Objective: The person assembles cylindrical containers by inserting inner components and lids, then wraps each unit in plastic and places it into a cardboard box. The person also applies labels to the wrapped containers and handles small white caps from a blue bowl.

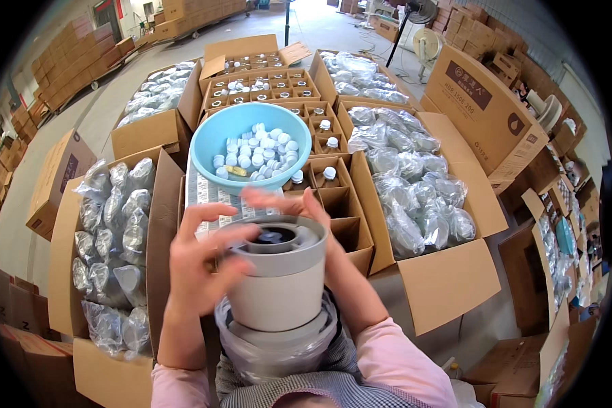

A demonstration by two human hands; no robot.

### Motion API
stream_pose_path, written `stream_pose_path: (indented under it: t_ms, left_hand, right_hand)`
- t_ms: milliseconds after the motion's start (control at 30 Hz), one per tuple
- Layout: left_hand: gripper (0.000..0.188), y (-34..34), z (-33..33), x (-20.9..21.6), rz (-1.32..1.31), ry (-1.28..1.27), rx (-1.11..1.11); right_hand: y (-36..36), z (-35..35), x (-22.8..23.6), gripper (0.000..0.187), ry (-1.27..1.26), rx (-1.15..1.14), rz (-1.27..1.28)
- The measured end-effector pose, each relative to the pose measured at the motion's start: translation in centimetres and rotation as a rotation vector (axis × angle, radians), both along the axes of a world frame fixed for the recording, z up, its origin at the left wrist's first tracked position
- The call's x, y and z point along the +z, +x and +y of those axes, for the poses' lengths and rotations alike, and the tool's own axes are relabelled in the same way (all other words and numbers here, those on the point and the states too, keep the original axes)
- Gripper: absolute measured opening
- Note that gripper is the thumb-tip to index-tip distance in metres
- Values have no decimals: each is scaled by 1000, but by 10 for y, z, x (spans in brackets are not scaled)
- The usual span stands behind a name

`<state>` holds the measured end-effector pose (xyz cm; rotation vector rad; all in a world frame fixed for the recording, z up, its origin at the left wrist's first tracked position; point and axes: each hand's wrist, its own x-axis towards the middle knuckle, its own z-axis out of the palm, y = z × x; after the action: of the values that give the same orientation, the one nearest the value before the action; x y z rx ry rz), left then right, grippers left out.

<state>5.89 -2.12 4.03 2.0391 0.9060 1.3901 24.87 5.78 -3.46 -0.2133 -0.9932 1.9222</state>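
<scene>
A beige cylinder with a grey rim (275, 289) stands upright close to my body, its lower part in a clear plastic bag (279, 353). In its top sits a smaller grey ring around a dark, blurred centre. My left hand (207, 248) is at the left of the rim, fingers spread and bent over the top, partly smeared by motion. On the far right side, my right hand (306, 207) reaches round behind the rim with fingers stretched out and apart; its lower part is hidden by the cylinder. Just beyond is a light blue basin (200, 160) of white-and-blue caps (265, 146).
Open cartons of bagged clear items flank me at left (119, 231) and right (415, 183). A divided carton (347, 231) holding capped bottles (330, 175) lies under and beside the basin. A tall closed carton (476, 102) and a fan (426, 44) stand at far right.
</scene>
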Motion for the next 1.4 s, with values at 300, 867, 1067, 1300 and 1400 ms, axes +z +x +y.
stream_pose_path:
  t_ms: [300,867,1067,1300,1400]
  left_hand:
    - [30,-41,29,-31,-225,-121,-279]
    - [21,-28,7,-33,-71,64,-83]
    - [34,-24,20,-76,-710,-177,-284]
    - [46,-3,-30,-169,-291,-1092,-302]
    - [46,11,-41,-169,-391,-1077,-375]
  right_hand:
    - [0,6,37,52,769,-272,-535]
    - [6,-11,30,37,815,-144,-509]
    - [24,-5,74,41,774,50,-747]
    - [29,-9,140,31,1131,418,-949]
    - [42,-31,155,31,1181,318,-943]
